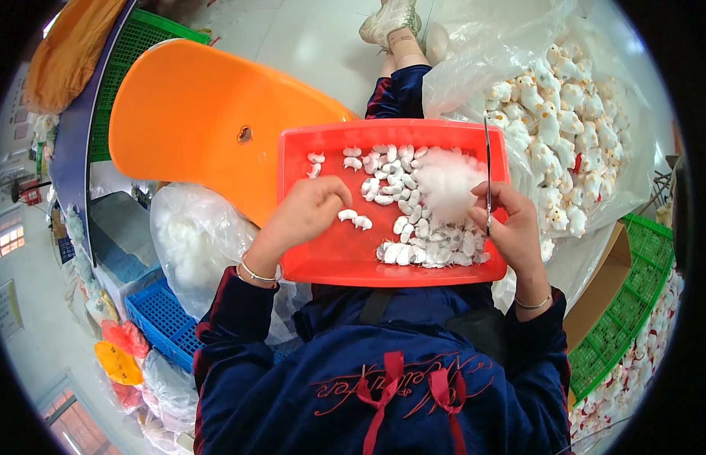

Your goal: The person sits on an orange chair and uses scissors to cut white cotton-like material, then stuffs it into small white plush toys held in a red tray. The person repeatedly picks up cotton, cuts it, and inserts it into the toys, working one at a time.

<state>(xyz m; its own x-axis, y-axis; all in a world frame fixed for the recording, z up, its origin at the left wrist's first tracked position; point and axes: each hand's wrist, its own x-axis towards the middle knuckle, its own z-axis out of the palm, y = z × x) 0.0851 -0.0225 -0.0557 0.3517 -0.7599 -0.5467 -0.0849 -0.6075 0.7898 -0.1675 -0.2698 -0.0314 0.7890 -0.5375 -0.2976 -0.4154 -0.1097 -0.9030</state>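
Observation:
A red plastic tray (322,254) rests on my lap. Many small white curved stuffed pieces (398,182) lie in it, mostly toward the middle and right. My left hand (311,210) is over the tray's left half with fingers curled together; whatever they may pinch is hidden. Just beside those fingertips lie two white pieces (355,219). At the tray's right side my right hand (514,226) grips a long thin metal tool (488,155), which points away from me. A tuft of white stuffing (448,182) sits on the pieces, next to my right fingertips.
An orange chair (182,114) stands at the left, with a clear bag of white stuffing (193,235) and a blue crate (167,318) nearer me. On the right are a large plastic bag of white plush toys (554,136), a green crate (618,303) and a cardboard piece (599,284).

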